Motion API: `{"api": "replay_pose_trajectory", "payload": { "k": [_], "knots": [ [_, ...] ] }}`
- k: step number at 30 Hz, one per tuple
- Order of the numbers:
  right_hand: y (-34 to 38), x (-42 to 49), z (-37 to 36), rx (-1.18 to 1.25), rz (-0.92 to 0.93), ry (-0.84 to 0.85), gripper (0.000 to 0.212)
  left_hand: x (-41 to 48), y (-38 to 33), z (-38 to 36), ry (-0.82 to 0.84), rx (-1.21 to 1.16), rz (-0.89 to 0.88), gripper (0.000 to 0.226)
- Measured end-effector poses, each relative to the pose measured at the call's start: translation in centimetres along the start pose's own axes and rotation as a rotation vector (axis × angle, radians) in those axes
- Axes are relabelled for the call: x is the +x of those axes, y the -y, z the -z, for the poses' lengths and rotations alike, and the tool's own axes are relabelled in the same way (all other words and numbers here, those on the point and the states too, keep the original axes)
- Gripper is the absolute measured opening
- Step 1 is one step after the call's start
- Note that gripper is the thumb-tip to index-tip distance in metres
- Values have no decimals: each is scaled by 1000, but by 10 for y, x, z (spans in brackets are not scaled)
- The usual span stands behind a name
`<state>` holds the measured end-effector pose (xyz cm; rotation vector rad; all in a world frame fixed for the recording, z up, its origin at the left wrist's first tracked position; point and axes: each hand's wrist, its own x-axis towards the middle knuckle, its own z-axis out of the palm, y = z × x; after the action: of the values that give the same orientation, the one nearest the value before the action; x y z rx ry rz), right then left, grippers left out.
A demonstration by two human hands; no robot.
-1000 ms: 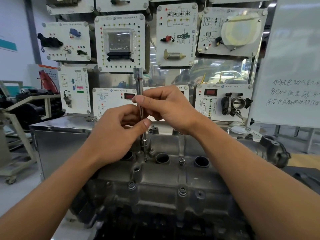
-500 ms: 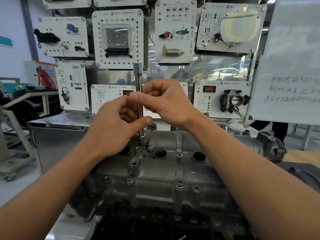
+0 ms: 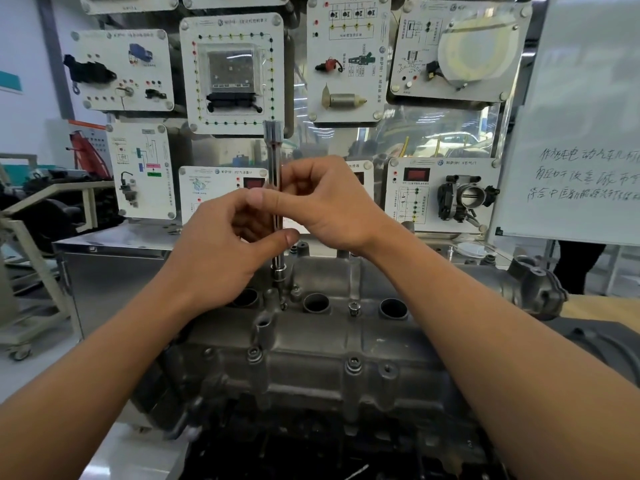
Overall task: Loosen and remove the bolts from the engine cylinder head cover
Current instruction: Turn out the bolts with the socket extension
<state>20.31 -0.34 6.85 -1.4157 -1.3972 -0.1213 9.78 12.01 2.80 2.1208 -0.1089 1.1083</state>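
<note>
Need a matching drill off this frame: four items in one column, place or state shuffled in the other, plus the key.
Items
1. extension bar
2. bolt right of the bar
3. throttle body
4. whiteboard

Place or state
A. mounted on a white panel behind the cover
B. upright, pinched by the left hand and the right hand
C. far right, with handwriting on it
D. seated in the cylinder head cover, no tool on it

Pairs: 1-B, 2-D, 3-A, 4-C

Automotive training workshop, wall of labelled component demo panels (image 3: 231, 74), handwritten whiteboard (image 3: 585, 126), engine (image 3: 346, 358) on stand
</note>
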Motion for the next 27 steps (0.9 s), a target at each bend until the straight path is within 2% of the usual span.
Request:
{"api": "replay_pose_trajectory", "payload": {
  "k": [4, 9, 14, 18, 22, 24, 27],
  "knots": [
    [-5, 2, 2, -31, 0, 6, 38, -1, -1, 1, 52, -34, 21, 12],
    [-4, 2, 4, -45, -95, 53, 28, -3, -5, 1, 128, -52, 22, 30],
    [1, 0, 3, -45, -145, 79, 24, -1, -2, 1, 43, -4, 54, 16],
    [2, 0, 0, -83, -50, 69, 26, 0, 1, 2, -20, 14, 32, 23],
    [-3, 0, -7, -135, 21, 2, 20, -1, 3, 1, -15, 39, -13, 19],
    [-2, 2, -11, -172, 12, -63, 26, 0, 1, 2, 36, 89, 24, 9],
    [6, 5, -12, -225, -22, -88, 35, 0, -3, 7, 227, 125, 130, 12]
  ]
}}
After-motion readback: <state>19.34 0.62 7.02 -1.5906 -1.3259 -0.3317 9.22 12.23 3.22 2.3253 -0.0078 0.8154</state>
